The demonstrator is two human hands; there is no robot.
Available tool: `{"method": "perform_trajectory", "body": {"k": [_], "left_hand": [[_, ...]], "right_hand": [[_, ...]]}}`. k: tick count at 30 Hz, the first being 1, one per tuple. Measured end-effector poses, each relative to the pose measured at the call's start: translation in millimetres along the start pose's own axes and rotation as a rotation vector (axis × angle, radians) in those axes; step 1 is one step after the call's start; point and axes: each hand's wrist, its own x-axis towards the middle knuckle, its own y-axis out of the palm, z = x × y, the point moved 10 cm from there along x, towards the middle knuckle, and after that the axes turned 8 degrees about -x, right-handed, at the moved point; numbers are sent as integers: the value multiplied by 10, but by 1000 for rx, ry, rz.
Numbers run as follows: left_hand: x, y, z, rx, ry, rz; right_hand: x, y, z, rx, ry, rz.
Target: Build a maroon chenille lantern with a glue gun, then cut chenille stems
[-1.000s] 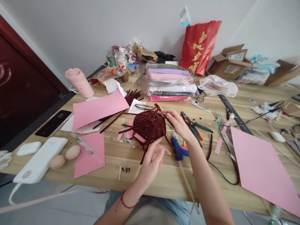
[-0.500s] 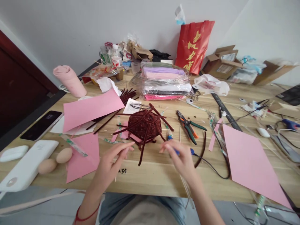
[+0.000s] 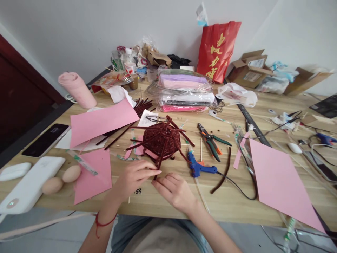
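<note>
A: Where's the work?
B: Dark-red woven basket (image 3: 163, 140) sits dome-up mid-desk (image 3: 237, 207). Loose stems splay off it.
A: Hands?
B: Left hand (image 3: 134, 177) and right hand (image 3: 175, 189) meet at the near tip of one loose stem (image 3: 160, 164). Left grip looks pinched on that tip. Right grip curled, fingertips touching the same end.
A: Step?
B: Looks like working one stem end. My read: next move needs a firm pinch and a bend back toward the weave.
A: Counts nearby?
B: One blue glue gun (image 3: 200, 168) just right of the basket, one pair of pliers (image 3: 212, 140), two eggs (image 3: 61, 179), three large pink sheets (image 3: 101, 121), plus small scraps.
</note>
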Motion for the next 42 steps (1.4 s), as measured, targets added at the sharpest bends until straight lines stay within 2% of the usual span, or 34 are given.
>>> {"method": "perform_trajectory", "body": {"k": [8, 13, 17, 20, 26, 28, 30, 31, 33, 36, 38, 40, 42], "left_hand": [[13, 6, -101, 20, 121, -54], [6, 6, -80, -11, 100, -91], [-33, -5, -47, -22, 96, -122], [-49, -9, -34, -24, 103, -127], [-50, -11, -52, -16, 120, -121], [-51, -15, -58, -20, 125, -128], [-50, -14, -54, -36, 122, -133], [-47, -10, -45, -47, 113, -133], [-41, -13, -28, -72, 91, -142], [-32, -20, -39, -101, 88, -155], [-27, -19, -54, -118, 95, -155], [-24, -11, -50, -145, 92, -150], [-24, -8, -39, -168, 90, -151]], "right_hand": [[38, -60, 46, -74, -33, -95], [40, -158, -39, 77, 66, -192], [40, -182, -153, 292, 231, -246], [3, -126, -276, 502, 441, -262], [-151, 274, -454, 1008, 916, -163], [-169, 415, -448, 1196, 996, -134], [-158, 471, -441, 1282, 1000, -120], [-151, 447, -455, 1255, 975, -130], [-110, 262, -497, 1025, 839, -178], [36, -211, -306, 421, 389, -256], [79, -366, -54, 106, 70, -260], [74, -417, 93, -45, -156, -252], [73, -431, 158, -117, -321, -233]]}}
